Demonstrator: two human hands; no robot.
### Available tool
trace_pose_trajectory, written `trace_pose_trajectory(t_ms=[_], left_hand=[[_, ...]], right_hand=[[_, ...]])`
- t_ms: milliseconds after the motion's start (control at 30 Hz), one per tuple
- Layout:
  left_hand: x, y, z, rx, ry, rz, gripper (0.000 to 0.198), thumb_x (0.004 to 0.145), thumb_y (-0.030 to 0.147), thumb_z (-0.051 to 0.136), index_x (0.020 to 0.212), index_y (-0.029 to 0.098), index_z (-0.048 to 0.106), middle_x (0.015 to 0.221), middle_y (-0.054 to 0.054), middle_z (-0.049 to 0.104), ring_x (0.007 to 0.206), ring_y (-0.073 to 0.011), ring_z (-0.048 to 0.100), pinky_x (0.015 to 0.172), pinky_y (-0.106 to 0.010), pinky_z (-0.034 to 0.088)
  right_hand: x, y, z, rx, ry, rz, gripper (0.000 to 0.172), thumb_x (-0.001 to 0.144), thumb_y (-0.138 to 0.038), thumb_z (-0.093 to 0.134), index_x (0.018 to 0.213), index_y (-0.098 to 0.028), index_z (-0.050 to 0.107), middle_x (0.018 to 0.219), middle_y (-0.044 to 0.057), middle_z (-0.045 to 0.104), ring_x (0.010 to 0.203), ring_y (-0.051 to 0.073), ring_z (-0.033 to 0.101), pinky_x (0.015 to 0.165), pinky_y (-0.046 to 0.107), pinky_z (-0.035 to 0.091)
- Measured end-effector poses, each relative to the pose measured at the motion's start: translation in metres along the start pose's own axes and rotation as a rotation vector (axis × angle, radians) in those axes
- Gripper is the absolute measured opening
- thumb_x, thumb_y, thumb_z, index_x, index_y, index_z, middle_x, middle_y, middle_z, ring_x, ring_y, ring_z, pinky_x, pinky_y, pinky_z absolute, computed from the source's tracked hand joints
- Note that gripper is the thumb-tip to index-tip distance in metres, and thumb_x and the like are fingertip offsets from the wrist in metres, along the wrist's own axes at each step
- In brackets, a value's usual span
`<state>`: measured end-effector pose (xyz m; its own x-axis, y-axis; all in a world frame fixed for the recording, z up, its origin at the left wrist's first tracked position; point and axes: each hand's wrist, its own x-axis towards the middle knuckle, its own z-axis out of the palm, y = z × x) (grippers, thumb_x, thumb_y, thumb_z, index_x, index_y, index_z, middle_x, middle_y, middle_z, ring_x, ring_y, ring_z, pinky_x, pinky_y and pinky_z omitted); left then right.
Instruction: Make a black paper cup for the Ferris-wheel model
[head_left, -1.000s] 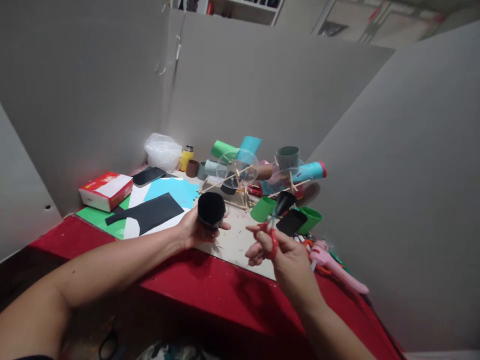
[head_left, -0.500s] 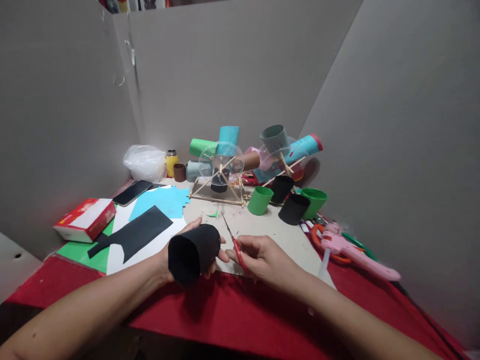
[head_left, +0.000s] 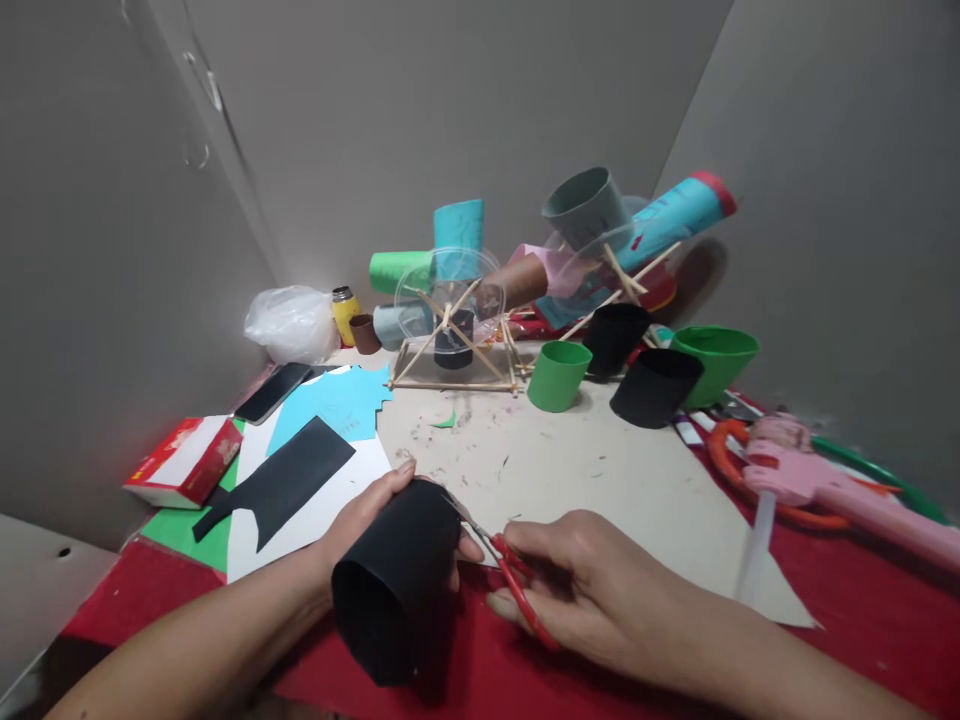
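A black paper tube (head_left: 405, 575) lies tilted in my left hand (head_left: 360, 520), whose fingers wrap round its far end. My right hand (head_left: 577, 580) grips the red handles of a pair of scissors (head_left: 517, 590). The scissor blades meet the far rim of the tube. Left of my left hand, a cut black sheet (head_left: 292, 480) rests on white paper (head_left: 251, 540) beside a jagged blue sheet (head_left: 337, 405).
A stick frame with a clear wheel (head_left: 450, 315) bears coloured tubes. Right of it stand a green tube (head_left: 559, 375) and a black tube (head_left: 656, 388). A pink glue gun (head_left: 847, 490) lies far right, a red box (head_left: 187, 460) left, a phone (head_left: 274, 392) behind it.
The scissors have moved from beside the tube onto its far rim, their handles now spread. The tube is tilted more toward me. The view has shifted, so the objects at right look larger.
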<state>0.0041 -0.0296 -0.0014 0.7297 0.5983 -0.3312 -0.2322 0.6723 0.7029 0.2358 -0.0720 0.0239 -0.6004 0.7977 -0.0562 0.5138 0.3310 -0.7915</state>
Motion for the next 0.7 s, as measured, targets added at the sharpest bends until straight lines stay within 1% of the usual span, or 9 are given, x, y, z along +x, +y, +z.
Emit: trace_pose_trajectory(t_ms=[133, 200, 267, 367, 467, 567, 633, 700], left_hand=[[-0.005, 0.004, 0.012, 0.171, 0.071, 0.038, 0.062, 0.085, 0.064, 0.048, 0.081, 0.007, 0.069, 0.074, -0.015, 0.072, 0.06, -0.0213, 0.066, 0.056, -0.027, 0.05], [-0.006, 0.006, 0.017, 0.228, 0.083, 0.063, 0.063, 0.086, 0.064, 0.047, 0.081, 0.006, 0.07, 0.073, -0.015, 0.071, 0.061, -0.0215, 0.066, 0.058, -0.028, 0.05], [-0.006, 0.007, 0.018, 0.245, 0.072, 0.051, 0.063, 0.087, 0.064, 0.045, 0.082, 0.006, 0.07, 0.072, -0.015, 0.07, 0.063, -0.0212, 0.065, 0.059, -0.028, 0.05], [-0.002, 0.008, 0.013, 0.178, 0.032, -0.026, 0.064, 0.09, 0.063, 0.041, 0.086, 0.006, 0.07, 0.071, -0.015, 0.069, 0.063, -0.0201, 0.064, 0.059, -0.027, 0.049], [0.004, 0.008, 0.004, 0.014, 0.008, -0.091, 0.063, 0.091, 0.062, 0.039, 0.092, 0.007, 0.069, 0.077, -0.015, 0.07, 0.064, -0.0215, 0.065, 0.052, -0.028, 0.05], [0.005, 0.01, 0.001, -0.096, 0.087, -0.069, 0.056, 0.092, 0.057, 0.041, 0.099, 0.007, 0.066, 0.082, -0.015, 0.07, 0.069, -0.0236, 0.068, 0.051, -0.029, 0.052], [0.004, 0.012, 0.003, -0.126, 0.147, -0.04, 0.052, 0.094, 0.052, 0.041, 0.105, 0.008, 0.065, 0.084, -0.015, 0.07, 0.07, -0.0237, 0.069, 0.052, -0.029, 0.054], [0.002, 0.014, 0.004, -0.132, 0.18, -0.022, 0.051, 0.096, 0.049, 0.038, 0.108, 0.007, 0.064, 0.084, -0.015, 0.071, 0.068, -0.0232, 0.069, 0.053, -0.031, 0.056]], right_hand=[[0.0, -0.001, 0.001, -0.021, 0.017, 0.014, 0.023, 0.087, -0.037, 0.057, 0.071, -0.021, 0.053, 0.051, -0.006, 0.047, 0.045, 0.009, 0.037, 0.046, 0.022, 0.029], [0.0, 0.0, 0.001, -0.034, 0.04, 0.016, 0.023, 0.086, -0.038, 0.057, 0.07, -0.021, 0.054, 0.05, -0.006, 0.047, 0.044, 0.009, 0.035, 0.045, 0.022, 0.028], [0.0, 0.001, 0.002, -0.045, 0.073, 0.009, 0.025, 0.086, -0.039, 0.057, 0.069, -0.021, 0.055, 0.049, -0.006, 0.046, 0.043, 0.009, 0.034, 0.045, 0.023, 0.028], [0.0, 0.005, 0.003, -0.051, 0.12, 0.0, 0.026, 0.085, -0.04, 0.058, 0.066, -0.022, 0.054, 0.047, -0.006, 0.042, 0.043, 0.01, 0.032, 0.044, 0.024, 0.026], [0.002, 0.01, 0.004, -0.052, 0.18, -0.035, 0.027, 0.082, -0.033, 0.06, 0.061, -0.023, 0.047, 0.047, -0.007, 0.039, 0.043, 0.01, 0.031, 0.045, 0.025, 0.025], [0.005, 0.015, 0.005, -0.055, 0.257, -0.071, 0.027, 0.081, -0.029, 0.061, 0.061, -0.023, 0.043, 0.047, -0.007, 0.041, 0.044, 0.01, 0.033, 0.046, 0.025, 0.026], [0.007, 0.018, 0.005, -0.052, 0.307, -0.082, 0.031, 0.082, -0.033, 0.061, 0.061, -0.023, 0.041, 0.048, -0.006, 0.041, 0.044, 0.01, 0.034, 0.046, 0.025, 0.027], [0.009, 0.019, 0.005, -0.04, 0.343, -0.088, 0.035, 0.084, -0.039, 0.062, 0.061, -0.023, 0.042, 0.048, -0.006, 0.042, 0.045, 0.01, 0.036, 0.047, 0.025, 0.029]])
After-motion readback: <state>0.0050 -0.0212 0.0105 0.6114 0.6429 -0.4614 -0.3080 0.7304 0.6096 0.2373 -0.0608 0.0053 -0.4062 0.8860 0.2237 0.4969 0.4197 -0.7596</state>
